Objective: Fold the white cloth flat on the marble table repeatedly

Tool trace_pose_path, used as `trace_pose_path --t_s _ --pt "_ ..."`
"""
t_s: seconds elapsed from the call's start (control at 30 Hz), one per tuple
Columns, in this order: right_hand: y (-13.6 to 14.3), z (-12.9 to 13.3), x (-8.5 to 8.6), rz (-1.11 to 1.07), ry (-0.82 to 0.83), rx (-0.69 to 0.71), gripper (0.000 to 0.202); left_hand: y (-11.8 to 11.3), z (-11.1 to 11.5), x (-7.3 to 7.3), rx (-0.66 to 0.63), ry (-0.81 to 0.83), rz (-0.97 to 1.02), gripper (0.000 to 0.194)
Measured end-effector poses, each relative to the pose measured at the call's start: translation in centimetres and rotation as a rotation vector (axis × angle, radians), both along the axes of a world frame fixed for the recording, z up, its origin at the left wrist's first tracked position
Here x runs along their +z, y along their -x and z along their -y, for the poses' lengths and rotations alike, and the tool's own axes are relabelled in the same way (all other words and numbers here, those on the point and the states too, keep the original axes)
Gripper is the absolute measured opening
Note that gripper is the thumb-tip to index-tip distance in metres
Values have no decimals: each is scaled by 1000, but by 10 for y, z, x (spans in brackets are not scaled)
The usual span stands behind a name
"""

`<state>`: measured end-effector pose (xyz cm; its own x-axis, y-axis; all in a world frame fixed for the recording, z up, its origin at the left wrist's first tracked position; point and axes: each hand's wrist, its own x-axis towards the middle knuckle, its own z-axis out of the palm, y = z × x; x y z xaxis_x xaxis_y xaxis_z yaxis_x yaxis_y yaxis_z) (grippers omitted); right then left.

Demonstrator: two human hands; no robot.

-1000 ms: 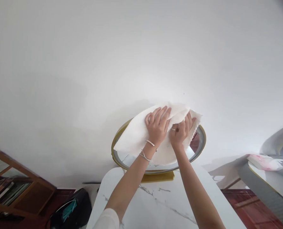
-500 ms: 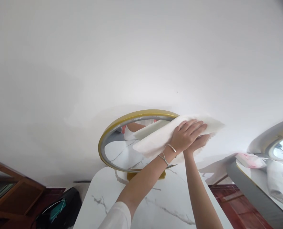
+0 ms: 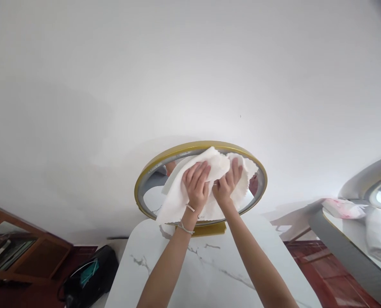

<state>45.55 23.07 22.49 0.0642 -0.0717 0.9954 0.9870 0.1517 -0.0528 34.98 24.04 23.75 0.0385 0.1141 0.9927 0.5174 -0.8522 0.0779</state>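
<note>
White cloth under hands, corner down-left, oval mirror crosswise

The white cloth is bunched and creased at its middle, its edge finely scalloped, spread across the glass of an oval-looking mirror. One corner droops to the lower left of the frame; the other end reaches near the right side. The mirror, rimmed in gold with a grey inner band, stands on a gold base, its glass reflecting part of the cloth
</note>
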Motion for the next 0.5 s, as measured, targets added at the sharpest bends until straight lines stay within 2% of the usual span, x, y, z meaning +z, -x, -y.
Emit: trace_pose_path --t_s 0.1,0.2,0.37,0.43,0.5 --pt "13 -2 -1 42 50 36 23 14 -2 -8 78 16 78 36" --pt "5 -3 0 6 57 33 23 7 -3 -7 86 12 61 34" --pt "-39 2 8 -145 -26 -38 33 -41 5 12 -62 19 -99 36" --pt "-61 5 4 -239 -40 -69 33 -63 10 17 -145 49 -157 37" --pt "-81 10 -5 -321 21 -68 33 -81 16 16 -210 80 -227 38"
